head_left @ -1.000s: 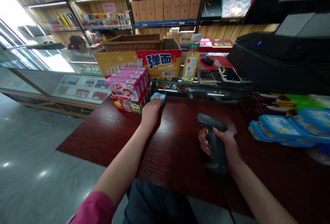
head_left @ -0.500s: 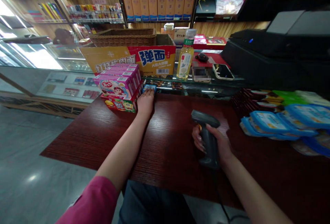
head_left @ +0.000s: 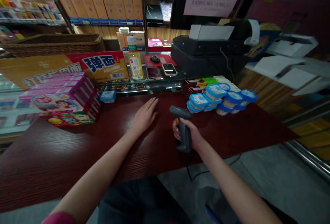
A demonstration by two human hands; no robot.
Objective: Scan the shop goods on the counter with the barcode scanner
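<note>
My left hand [head_left: 145, 114] hovers over or rests on the dark wooden table [head_left: 123, 162], fingers stretched out and nothing held. In my right hand [head_left: 189, 131] is a black barcode scanner [head_left: 184, 133], gripped by its handle with the head tilted to the left. Its cable hangs down past the table's front edge. One blue-lidded tub [head_left: 107, 96] sits beside the stacked pink snack boxes [head_left: 62, 95], left of my left hand. To the right of the scanner stand several stacked blue-lidded tubs [head_left: 198, 101], with dark red snack packs [head_left: 190, 89] behind them.
Behind the table, a glass counter carries a noodle carton [head_left: 103, 67], a yellow drink bottle [head_left: 135, 60], a phone [head_left: 169, 69] and a computer mouse [head_left: 155, 58]. A black printer-like machine [head_left: 206, 50] stands at the back right. A wicker basket [head_left: 56, 43] lies at the left.
My left hand has left the single blue-lidded tub by the pink boxes and moved right across the table. The view has turned right. The scanner stays in my right hand.
</note>
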